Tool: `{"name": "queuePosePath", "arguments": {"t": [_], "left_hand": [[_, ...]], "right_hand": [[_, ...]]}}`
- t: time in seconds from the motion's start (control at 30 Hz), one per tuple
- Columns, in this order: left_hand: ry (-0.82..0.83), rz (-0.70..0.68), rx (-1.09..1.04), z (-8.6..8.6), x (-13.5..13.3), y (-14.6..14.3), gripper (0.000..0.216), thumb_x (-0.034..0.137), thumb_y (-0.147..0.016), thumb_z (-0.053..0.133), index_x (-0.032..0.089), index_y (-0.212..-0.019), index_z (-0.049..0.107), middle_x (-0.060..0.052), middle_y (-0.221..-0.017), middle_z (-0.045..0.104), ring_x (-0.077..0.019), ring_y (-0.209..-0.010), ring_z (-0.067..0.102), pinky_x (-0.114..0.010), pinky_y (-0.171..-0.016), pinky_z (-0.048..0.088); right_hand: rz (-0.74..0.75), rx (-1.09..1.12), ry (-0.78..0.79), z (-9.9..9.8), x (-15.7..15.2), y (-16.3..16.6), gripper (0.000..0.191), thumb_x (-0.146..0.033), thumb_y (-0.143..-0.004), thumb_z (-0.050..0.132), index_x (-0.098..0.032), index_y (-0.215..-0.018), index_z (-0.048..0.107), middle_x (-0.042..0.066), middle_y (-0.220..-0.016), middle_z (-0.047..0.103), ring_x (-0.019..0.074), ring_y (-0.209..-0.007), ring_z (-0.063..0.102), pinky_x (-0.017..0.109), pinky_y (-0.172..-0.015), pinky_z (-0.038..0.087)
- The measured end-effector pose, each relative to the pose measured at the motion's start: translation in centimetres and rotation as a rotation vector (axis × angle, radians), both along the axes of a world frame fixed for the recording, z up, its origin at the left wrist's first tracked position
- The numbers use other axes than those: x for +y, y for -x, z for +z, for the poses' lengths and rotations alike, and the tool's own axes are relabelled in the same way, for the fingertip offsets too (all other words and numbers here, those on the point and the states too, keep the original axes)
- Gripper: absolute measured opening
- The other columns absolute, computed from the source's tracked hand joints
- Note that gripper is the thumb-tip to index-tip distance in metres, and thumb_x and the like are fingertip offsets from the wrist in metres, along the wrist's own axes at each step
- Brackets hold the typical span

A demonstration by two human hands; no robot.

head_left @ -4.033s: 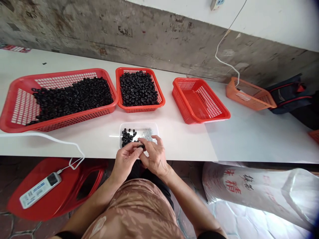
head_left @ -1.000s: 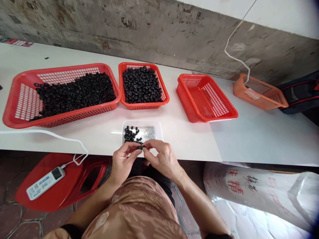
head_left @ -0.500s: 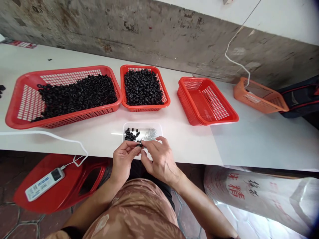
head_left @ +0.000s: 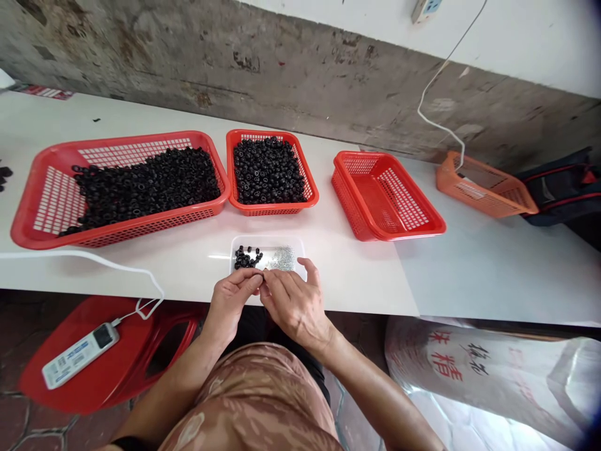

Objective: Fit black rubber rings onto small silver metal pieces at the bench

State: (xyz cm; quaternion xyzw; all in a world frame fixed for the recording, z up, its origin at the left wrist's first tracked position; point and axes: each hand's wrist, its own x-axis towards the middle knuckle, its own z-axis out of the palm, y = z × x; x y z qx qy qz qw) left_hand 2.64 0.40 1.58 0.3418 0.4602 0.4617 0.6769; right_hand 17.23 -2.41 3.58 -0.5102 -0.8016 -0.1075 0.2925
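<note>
My left hand (head_left: 230, 297) and my right hand (head_left: 293, 304) meet at the fingertips just over the near edge of a shallow white plastic tray (head_left: 267, 238). A small black ring is pinched between them, mostly hidden by my fingers. Beside my fingertips, a small heap of black rubber rings (head_left: 246, 257) lies in the tray's left half. A patch of tiny silvery pieces (head_left: 284, 258) fills its right half, and neither hand touches them.
Beyond the tray, a large red basket (head_left: 119, 233) and a smaller red basket (head_left: 271, 210) hold many black rings. An empty-looking red basket (head_left: 387, 197) and an orange basket (head_left: 483, 186) stand to the right. A white cable (head_left: 94, 257) crosses the table's left side.
My hands have drawn closer together, and my fingers now cover more of the small black ring. The view has shifted slightly.
</note>
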Motion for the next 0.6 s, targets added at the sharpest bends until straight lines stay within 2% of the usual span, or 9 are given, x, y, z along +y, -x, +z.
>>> {"name": "queuePosePath", "arguments": {"t": [0.13, 0.27, 0.4, 0.6], "left_hand": [[-0.024, 0.062, 0.008, -0.2, -0.1, -0.2, 0.025, 0.036, -0.070, 0.083, 0.016, -0.082, 0.078, -0.003, -0.076, 0.073, -0.0137, -0.069, 0.059, -0.025, -0.071, 0.048], [0.012, 0.109, -0.070, 0.3, -0.4, -0.6, 0.028, 0.038, -0.069, 0.084, 0.016, -0.084, 0.078, -0.003, -0.077, 0.074, -0.0157, -0.074, 0.064, -0.026, -0.075, 0.049], [0.089, 0.119, -0.160, 0.5, -0.3, -0.7, 0.031, 0.038, -0.066, 0.087, 0.017, -0.087, 0.078, -0.002, -0.079, 0.074, -0.0134, -0.072, 0.063, -0.024, -0.072, 0.050], [0.149, 0.080, -0.287, 0.3, -0.6, -0.8, 0.033, 0.038, -0.065, 0.089, 0.018, -0.089, 0.079, -0.003, -0.086, 0.075, -0.0130, -0.078, 0.064, -0.022, -0.077, 0.051]], "right_hand": [[0.016, 0.069, -0.005, -0.3, -0.2, 0.3, 0.021, -0.020, -0.099, 0.057, -0.015, -0.119, 0.063, 0.009, -0.109, 0.076, 0.0184, -0.087, 0.073, 0.045, -0.108, 0.033], [-0.055, 0.129, 0.007, -1.4, -0.2, 1.2, 0.031, -0.025, -0.099, 0.058, -0.016, -0.128, 0.060, 0.013, -0.119, 0.074, 0.0213, -0.095, 0.073, 0.046, -0.109, 0.033], [-0.110, 0.098, -0.027, -2.3, 0.2, 2.2, 0.034, -0.024, -0.100, 0.055, -0.014, -0.132, 0.056, 0.016, -0.122, 0.072, 0.0222, -0.095, 0.073, 0.047, -0.108, 0.033], [-0.072, 0.049, -0.048, -1.9, 0.8, 1.8, 0.035, -0.019, -0.100, 0.050, -0.011, -0.133, 0.056, 0.017, -0.125, 0.070, 0.0218, -0.094, 0.072, 0.049, -0.109, 0.033]]}}
